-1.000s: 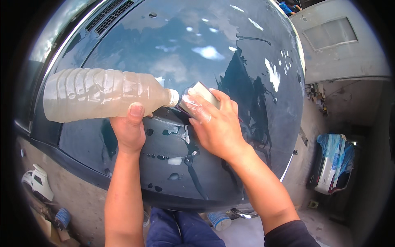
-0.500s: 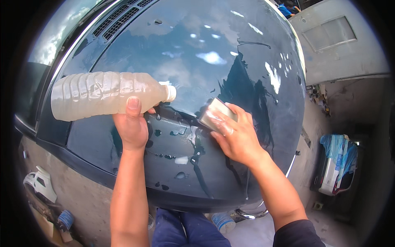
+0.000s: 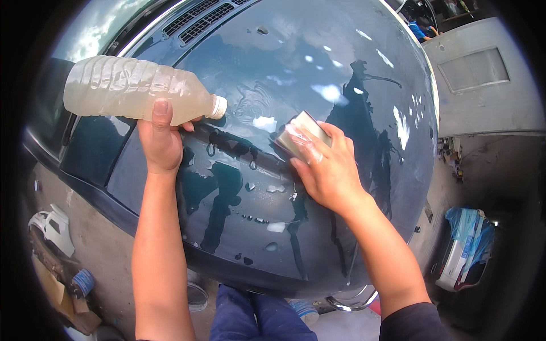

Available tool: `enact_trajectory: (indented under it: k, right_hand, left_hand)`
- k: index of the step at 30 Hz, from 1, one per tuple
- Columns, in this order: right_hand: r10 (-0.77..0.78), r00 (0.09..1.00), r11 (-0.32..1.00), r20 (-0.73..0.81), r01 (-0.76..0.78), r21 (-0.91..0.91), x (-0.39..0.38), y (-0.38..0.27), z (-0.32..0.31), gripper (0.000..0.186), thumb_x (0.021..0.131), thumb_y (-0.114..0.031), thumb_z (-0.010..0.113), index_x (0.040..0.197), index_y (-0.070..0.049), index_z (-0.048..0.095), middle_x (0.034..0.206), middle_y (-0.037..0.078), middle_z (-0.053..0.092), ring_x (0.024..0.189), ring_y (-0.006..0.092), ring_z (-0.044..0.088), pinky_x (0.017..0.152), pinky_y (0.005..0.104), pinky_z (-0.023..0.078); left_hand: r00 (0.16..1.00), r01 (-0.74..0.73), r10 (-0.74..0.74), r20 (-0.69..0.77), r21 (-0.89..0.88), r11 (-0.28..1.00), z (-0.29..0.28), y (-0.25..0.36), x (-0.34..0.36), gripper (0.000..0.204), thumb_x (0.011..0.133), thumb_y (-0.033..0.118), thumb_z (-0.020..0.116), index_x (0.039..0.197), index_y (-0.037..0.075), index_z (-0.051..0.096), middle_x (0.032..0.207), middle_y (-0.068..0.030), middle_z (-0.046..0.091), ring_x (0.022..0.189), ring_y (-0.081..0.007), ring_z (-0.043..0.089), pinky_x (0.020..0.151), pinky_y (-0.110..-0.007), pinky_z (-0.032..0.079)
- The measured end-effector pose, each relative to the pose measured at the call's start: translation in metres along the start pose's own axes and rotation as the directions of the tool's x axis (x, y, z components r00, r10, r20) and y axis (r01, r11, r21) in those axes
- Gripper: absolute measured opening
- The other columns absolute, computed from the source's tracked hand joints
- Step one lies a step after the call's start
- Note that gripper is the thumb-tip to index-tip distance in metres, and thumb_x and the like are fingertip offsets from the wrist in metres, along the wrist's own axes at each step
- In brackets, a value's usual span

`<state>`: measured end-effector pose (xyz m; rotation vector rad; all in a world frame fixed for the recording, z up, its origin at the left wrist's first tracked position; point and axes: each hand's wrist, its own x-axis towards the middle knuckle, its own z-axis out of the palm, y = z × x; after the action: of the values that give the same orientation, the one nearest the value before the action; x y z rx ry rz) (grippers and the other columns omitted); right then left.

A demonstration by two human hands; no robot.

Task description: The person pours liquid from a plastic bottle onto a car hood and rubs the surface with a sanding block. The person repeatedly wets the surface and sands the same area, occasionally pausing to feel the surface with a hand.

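Observation:
My left hand [image 3: 159, 142] is closed around a ridged, clear plastic bottle [image 3: 128, 88] of cloudy liquid. The bottle lies nearly level above the dark blue car hood [image 3: 256, 28], its white cap [image 3: 218, 107] pointing right. Whether the cap has a hole cannot be made out. My right hand [image 3: 333, 173] grips a pale rectangular sanding block [image 3: 310, 124] with a dark layer along its lower edge. The block rests on the hood to the right of the cap; its underside is hidden. Wet streaks, drops and dark wet patches [image 3: 219, 193] spread between and below my hands.
Vents [image 3: 205, 23] and the windshield [image 3: 96, 28] lie at the hood's upper left. A white car part [image 3: 54, 230] and a blue-labelled bucket [image 3: 83, 281] stand on the floor at left. Right are a grey panel [image 3: 478, 71] and a white vehicle part under blue plastic [image 3: 469, 227].
The view has shifted, moving the hood rightward and down. My left hand has carried the bottle up and left; the block has slid farther up the hood. Dark wet runs have spread below the bottle.

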<state>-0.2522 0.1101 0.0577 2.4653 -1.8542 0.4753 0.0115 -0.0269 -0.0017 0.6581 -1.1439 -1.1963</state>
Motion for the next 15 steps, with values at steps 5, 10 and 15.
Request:
enact_trajectory:
  k: [5, 10, 15]
  right_hand:
    - [-0.117, 0.991, 0.993, 0.066, 0.115, 0.034, 0.026, -0.011, 0.0, 0.044, 0.084, -0.016, 0.074, 0.127, -0.013, 0.067, 0.133, 0.003, 0.065, 0.121, 0.0421, 0.054, 0.096, 0.0521, 0.042]
    - [-0.105, 0.99, 0.994, 0.092, 0.106, -0.004, 0.042, -0.017, 0.006, 0.044, 0.086, -0.017, 0.073, 0.128, -0.013, 0.066, 0.133, 0.003, 0.065, 0.12, 0.0436, 0.054, 0.095, 0.0526, 0.043]
    - [-0.016, 0.998, 0.997, 0.066, 0.02, -0.068, 0.016, -0.017, -0.001, 0.051, 0.086, -0.017, 0.072, 0.135, -0.013, 0.061, 0.134, 0.004, 0.064, 0.118, 0.0441, 0.054, 0.093, 0.0519, 0.043]
  left_hand:
    - [0.999, 0.039, -0.041, 0.02, 0.066, 0.997, 0.006, 0.002, -0.005, 0.061, 0.099, 0.056, 0.054, 0.113, -0.002, 0.06, 0.092, -0.0133, 0.069, 0.074, -0.0196, 0.066, 0.059, -0.027, 0.047]
    - [0.999, 0.042, -0.042, -0.01, 0.032, 0.999, 0.002, 0.001, 0.0, 0.059, 0.099, 0.054, 0.054, 0.113, -0.002, 0.06, 0.093, -0.0134, 0.069, 0.075, -0.0194, 0.066, 0.058, -0.026, 0.046]
    - [1.0, -0.011, 0.011, -0.003, 0.011, 1.0, 0.006, 0.005, -0.003, 0.049, 0.1, 0.046, 0.057, 0.105, -0.002, 0.065, 0.089, -0.0116, 0.07, 0.071, -0.0162, 0.065, 0.058, -0.025, 0.047]
